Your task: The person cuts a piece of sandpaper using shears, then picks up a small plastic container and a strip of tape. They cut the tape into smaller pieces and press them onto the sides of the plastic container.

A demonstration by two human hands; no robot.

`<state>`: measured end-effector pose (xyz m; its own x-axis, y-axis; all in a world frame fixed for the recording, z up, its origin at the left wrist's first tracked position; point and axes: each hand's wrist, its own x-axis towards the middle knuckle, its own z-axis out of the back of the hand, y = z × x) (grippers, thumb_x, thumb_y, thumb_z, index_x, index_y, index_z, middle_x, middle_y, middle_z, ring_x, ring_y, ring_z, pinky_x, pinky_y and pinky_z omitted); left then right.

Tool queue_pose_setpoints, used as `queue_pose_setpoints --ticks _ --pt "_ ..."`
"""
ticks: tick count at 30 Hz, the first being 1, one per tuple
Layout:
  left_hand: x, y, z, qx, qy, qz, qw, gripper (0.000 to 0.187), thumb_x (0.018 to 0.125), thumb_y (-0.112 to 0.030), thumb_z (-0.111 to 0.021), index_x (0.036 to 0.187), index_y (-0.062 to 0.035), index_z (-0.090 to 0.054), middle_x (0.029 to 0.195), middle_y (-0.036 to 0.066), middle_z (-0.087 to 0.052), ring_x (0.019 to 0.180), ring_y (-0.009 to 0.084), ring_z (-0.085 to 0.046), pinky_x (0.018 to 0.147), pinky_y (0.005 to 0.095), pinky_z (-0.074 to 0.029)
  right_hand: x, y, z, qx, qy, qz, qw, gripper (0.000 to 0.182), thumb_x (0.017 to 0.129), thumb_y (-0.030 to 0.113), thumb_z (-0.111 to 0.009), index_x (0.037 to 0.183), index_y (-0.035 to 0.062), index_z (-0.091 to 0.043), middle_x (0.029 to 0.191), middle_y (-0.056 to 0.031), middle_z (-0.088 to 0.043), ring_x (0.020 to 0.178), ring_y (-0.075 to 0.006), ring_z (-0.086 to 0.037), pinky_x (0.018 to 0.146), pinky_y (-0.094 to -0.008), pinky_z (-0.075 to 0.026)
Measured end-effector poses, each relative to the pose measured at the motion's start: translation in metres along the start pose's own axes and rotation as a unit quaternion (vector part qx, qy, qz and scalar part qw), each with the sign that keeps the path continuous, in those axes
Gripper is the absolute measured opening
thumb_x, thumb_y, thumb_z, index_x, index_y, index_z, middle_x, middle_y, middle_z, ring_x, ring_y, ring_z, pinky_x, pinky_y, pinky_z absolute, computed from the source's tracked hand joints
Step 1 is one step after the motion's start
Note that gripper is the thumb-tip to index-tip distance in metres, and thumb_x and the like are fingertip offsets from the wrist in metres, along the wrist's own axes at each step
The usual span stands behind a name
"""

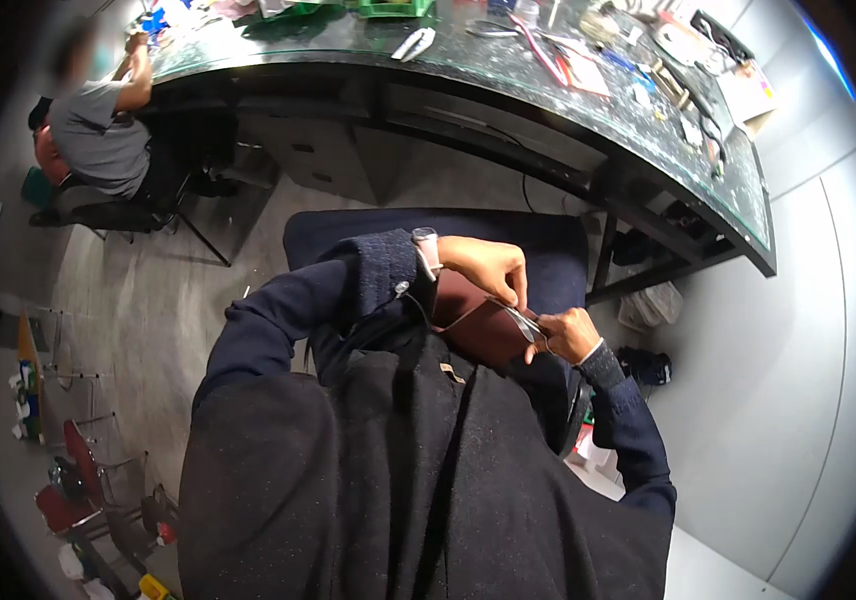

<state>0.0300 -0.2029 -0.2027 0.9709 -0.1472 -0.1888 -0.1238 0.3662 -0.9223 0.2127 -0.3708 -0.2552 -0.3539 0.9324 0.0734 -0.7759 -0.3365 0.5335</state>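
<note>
A maroon, leather-like piece point(493, 338) lies across my lap, over a dark navy padded surface. My left hand point(488, 265), with a pale watch point(426, 246) at its wrist, is closed in a pinch at the upper edge of that piece. Metal scissors point(524, 324) are gripped in my right hand point(568, 336), whose fingers curl around the handles. Their blades point up and left, close to my left fingertips and against the maroon edge. Exactly where the blades meet the material is too small to make out.
A dark worktop point(478, 60) stands ahead, with pliers point(540, 48), a green tray point(394, 7) and scattered tools. Another person in a grey shirt point(100, 138) sits at its left end. Red chairs point(83, 462) stand at lower left; a pale wall point(768, 330) is at right.
</note>
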Motion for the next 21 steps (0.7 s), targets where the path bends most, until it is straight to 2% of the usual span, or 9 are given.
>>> queue_pose_setpoints --ticks 7,11,14,15,17,18,21 --pt "-0.001 0.007 0.000 0.003 -0.007 0.004 1.000 0.028 0.073 -0.003 -0.055 0.097 0.0008 -0.069 0.081 0.010 -0.069 0.069 0.0140 -0.061 0.065 0.0268 -0.048 0.002 0.005 0.006 -0.067 -0.002 0.010 0.998 0.041 0.058 0.040 -0.078 0.076 0.0052 -0.065 0.059 -0.0137 -0.059 0.056 -0.0302 -0.061 0.050 -0.0365 -0.046" --pt "-0.002 0.002 0.002 0.005 -0.011 0.013 1.000 0.028 0.072 -0.002 -0.056 0.097 0.0008 -0.069 0.081 0.010 -0.069 0.069 0.0142 -0.061 0.065 0.0270 -0.048 0.004 0.000 0.008 -0.021 -0.001 0.037 0.999 0.039 0.060 0.039 -0.078 0.078 0.0064 -0.065 0.060 -0.0122 -0.060 0.057 -0.0294 -0.061 0.051 -0.0365 -0.046" --pt "-0.005 -0.004 0.000 -0.019 0.010 0.007 1.000 0.027 0.072 -0.002 -0.058 0.097 0.0008 -0.069 0.081 0.010 -0.069 0.069 0.0134 -0.061 0.065 0.0263 -0.049 0.006 0.009 0.020 -0.062 0.037 0.012 0.997 0.042 0.058 0.042 -0.079 0.076 0.0076 -0.064 0.059 -0.0092 -0.058 0.058 -0.0279 -0.059 0.053 -0.0369 -0.045" --pt "-0.002 0.002 0.000 -0.043 0.022 0.005 0.999 0.027 0.072 -0.001 -0.058 0.098 0.0015 -0.069 0.083 0.010 -0.070 0.069 0.0124 -0.061 0.065 0.0250 -0.049 0.006 0.008 0.021 -0.042 0.040 0.023 0.998 0.048 0.055 0.051 -0.079 0.073 0.0085 -0.063 0.058 -0.0063 -0.055 0.060 -0.0258 -0.057 0.054 -0.0373 -0.044" --pt "-0.002 0.000 0.001 -0.064 0.042 0.012 0.997 0.028 0.073 0.001 -0.059 0.099 0.0020 -0.068 0.085 0.010 -0.070 0.070 0.0118 -0.062 0.065 0.0240 -0.049 0.008 0.015 0.028 -0.049 0.052 0.020 0.997 0.053 0.054 0.057 -0.077 0.071 0.0085 -0.062 0.058 -0.0054 -0.055 0.061 -0.0248 -0.057 0.053 -0.0369 -0.044" --pt "-0.002 -0.001 0.000 -0.069 0.048 0.026 0.996 0.028 0.074 0.001 -0.060 0.101 0.0025 -0.067 0.086 0.010 -0.070 0.070 0.0121 -0.062 0.065 0.0235 -0.049 0.008 0.015 0.030 -0.050 0.084 0.009 0.995 0.057 0.055 0.061 -0.075 0.076 0.0091 -0.061 0.060 -0.0043 -0.055 0.062 -0.0243 -0.057 0.055 -0.0369 -0.045" --pt "-0.002 -0.004 0.000 -0.057 0.069 0.025 0.996 0.027 0.075 0.000 -0.061 0.101 0.0024 -0.067 0.089 0.011 -0.070 0.074 0.0133 -0.064 0.070 0.0245 -0.051 0.008 0.021 0.033 -0.036 0.099 0.020 0.994 0.060 0.055 0.060 -0.075 0.084 0.0103 -0.060 0.060 -0.0035 -0.054 0.062 -0.0244 -0.056 0.056 -0.0370 -0.045"
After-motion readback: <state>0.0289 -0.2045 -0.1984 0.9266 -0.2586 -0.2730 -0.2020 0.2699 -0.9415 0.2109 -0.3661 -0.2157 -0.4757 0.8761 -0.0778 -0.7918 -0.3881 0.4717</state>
